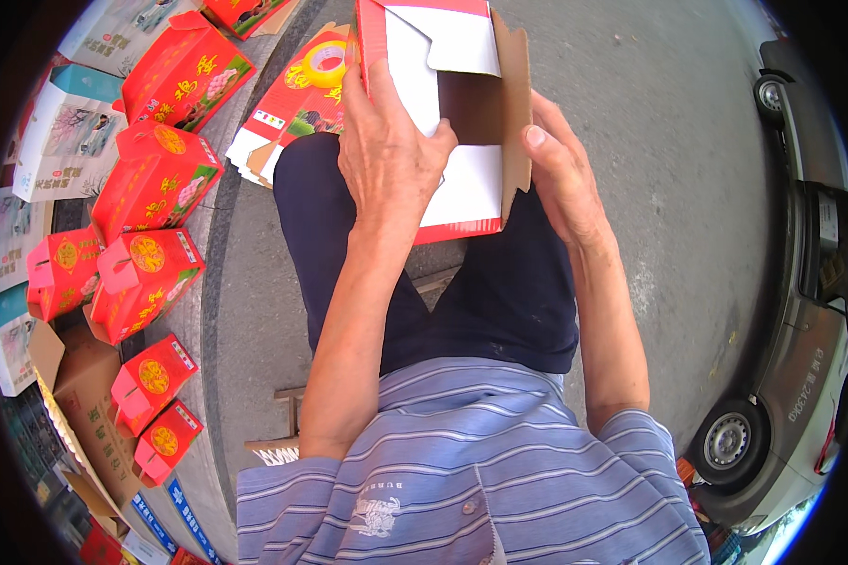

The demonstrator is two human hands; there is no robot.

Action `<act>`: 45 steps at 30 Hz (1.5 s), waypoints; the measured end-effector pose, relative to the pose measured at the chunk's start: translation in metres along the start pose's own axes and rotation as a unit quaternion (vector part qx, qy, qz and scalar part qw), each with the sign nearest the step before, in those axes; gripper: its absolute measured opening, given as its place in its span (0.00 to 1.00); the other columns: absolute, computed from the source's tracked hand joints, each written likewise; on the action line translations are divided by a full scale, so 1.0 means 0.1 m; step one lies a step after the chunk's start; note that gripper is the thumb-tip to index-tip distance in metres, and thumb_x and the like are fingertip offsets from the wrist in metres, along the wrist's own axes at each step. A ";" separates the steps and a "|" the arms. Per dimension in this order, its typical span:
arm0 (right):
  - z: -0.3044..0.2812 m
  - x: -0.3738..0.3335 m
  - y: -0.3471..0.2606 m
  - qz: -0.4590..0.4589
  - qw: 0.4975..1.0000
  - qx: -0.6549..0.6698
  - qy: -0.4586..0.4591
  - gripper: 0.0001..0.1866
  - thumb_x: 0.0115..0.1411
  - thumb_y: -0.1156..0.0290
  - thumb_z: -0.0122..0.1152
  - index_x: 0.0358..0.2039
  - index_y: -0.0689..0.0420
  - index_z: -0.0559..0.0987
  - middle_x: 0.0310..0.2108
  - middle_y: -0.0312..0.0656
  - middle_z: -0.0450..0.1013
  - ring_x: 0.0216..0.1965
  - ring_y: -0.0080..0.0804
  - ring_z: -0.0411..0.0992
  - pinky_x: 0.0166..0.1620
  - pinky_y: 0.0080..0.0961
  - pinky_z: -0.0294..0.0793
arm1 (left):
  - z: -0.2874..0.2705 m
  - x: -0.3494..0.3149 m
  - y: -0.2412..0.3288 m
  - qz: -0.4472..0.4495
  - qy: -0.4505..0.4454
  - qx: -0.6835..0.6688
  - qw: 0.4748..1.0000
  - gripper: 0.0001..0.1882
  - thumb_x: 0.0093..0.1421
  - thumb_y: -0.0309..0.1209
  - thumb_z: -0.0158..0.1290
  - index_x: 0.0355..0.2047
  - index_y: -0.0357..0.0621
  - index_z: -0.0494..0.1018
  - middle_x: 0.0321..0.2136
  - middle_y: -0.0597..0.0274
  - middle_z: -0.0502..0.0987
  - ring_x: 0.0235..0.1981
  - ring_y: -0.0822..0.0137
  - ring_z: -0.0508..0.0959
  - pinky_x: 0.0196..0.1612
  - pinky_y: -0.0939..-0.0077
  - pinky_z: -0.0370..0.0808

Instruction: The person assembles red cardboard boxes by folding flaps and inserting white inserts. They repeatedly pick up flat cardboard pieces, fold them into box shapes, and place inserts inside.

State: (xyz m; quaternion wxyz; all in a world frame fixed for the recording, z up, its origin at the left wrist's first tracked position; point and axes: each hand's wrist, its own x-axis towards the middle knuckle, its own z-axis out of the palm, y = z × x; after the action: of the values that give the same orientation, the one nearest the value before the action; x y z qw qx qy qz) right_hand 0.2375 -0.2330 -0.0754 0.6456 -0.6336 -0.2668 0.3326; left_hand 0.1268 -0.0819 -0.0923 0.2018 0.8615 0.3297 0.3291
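Note:
A red-edged cardboard box (471,193) sits over my lap with its white bottom flaps partly folded in. A gap between the flaps shows the dark brown inside, and a brown flap (516,113) stands up along the right side. My left hand (386,155) grips the box's left wall, its thumb bent over the white flaps beside the gap. On the other side my right hand (565,179) holds the brown flap; its thumb is near the flap's edge and part of its fingers is hidden. Flat red cartons (273,118) lie beyond my left knee, with a yellow tape roll (322,81) on top.
Several folded red gift boxes (160,179) stand along the kerb at left, beside white and teal boxes (71,132). Lower left is an open brown carton (94,405). A grey vehicle (782,377) is parked at right on the asphalt (669,188).

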 end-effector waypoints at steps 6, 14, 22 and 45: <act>0.08 -0.01 -0.02 -0.008 0.999 -0.037 0.024 0.50 0.58 0.45 0.69 0.73 0.61 0.62 0.70 0.58 0.62 0.72 0.54 0.60 0.73 0.50 0.56 | 0.01 -0.01 0.00 0.005 0.005 -0.003 1.000 0.49 0.46 0.31 0.72 0.66 0.37 0.57 0.60 0.32 0.65 0.50 0.31 0.79 0.49 0.46 0.81; 0.16 -0.01 0.00 -0.015 0.994 -0.104 0.043 0.52 0.56 0.42 0.71 0.72 0.60 0.63 0.67 0.68 0.64 0.70 0.57 0.63 0.67 0.50 0.68 | 0.02 -0.01 -0.04 0.006 -0.001 -0.001 1.000 0.49 0.47 0.33 0.71 0.66 0.38 0.58 0.60 0.33 0.65 0.50 0.32 0.78 0.48 0.46 0.80; 0.14 0.01 0.03 -0.003 0.994 -0.097 0.045 0.55 0.52 0.38 0.72 0.72 0.60 0.65 0.65 0.69 0.66 0.63 0.53 0.71 0.61 0.46 0.73 | 0.01 0.02 -0.08 -0.013 -0.033 -0.028 0.999 0.47 0.48 0.35 0.69 0.65 0.36 0.58 0.62 0.33 0.64 0.54 0.32 0.76 0.53 0.45 0.78; 0.12 -0.03 -0.02 -0.019 0.996 -0.075 0.031 0.54 0.55 0.39 0.70 0.72 0.62 0.64 0.66 0.69 0.64 0.70 0.59 0.63 0.68 0.48 0.66 | -0.13 0.10 -0.15 -0.044 -0.067 -0.108 0.991 0.48 0.46 0.36 0.70 0.65 0.31 0.62 0.59 0.37 0.70 0.59 0.41 0.74 0.62 0.53 0.72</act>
State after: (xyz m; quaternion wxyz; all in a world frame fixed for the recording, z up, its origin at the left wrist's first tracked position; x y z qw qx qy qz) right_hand 0.2265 -0.2275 -0.0726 0.6102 -0.6852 -0.2832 0.2792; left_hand 0.1169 -0.0625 -0.0869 0.3295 0.8396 0.3152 0.2953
